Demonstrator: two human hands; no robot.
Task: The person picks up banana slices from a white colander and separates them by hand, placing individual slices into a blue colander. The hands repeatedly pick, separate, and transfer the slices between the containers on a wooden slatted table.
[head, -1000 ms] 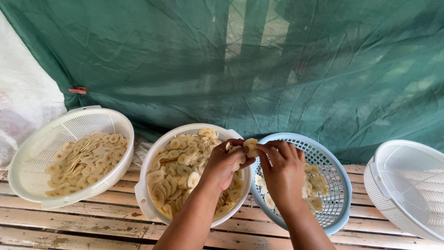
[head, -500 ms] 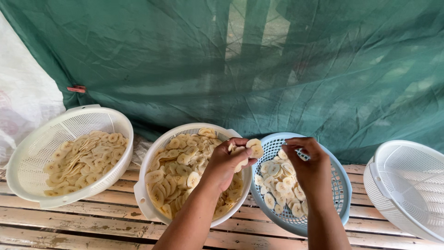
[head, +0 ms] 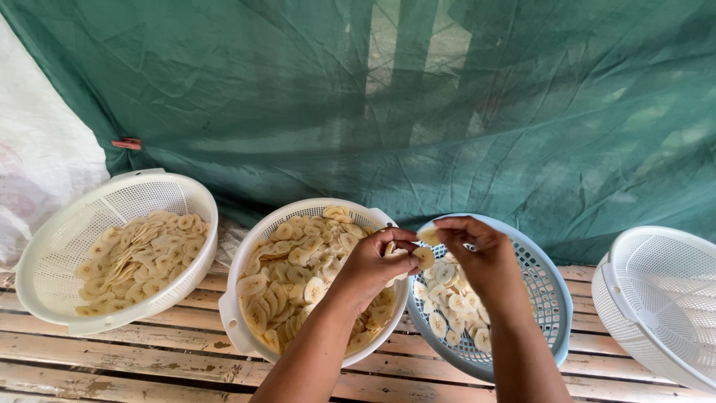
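Observation:
My left hand (head: pixel 373 270) hovers over the rim between the middle white basket (head: pixel 237 298) and the blue basket (head: pixel 556 313), pinching a small stack of pale banana slices (head: pixel 422 257). My right hand (head: pixel 477 261) is over the blue basket, its fingertips holding one banana slice (head: pixel 429 236) just above the stack. The middle basket is full of slices. Fewer slices lie in the blue basket, partly hidden by my right hand.
A white basket (head: pixel 45 246) with thin slices stands at the left. Another white basket (head: pixel 656 298) stands at the right edge. All rest on a slatted wooden surface (head: pixel 112 358). A green tarp (head: pixel 373 97) hangs behind, white sheeting (head: pixel 37 149) at far left.
My right hand moved out over the blue basket, then came back toward my left hand, now holding a slice at the stack. The left hand stayed in place.

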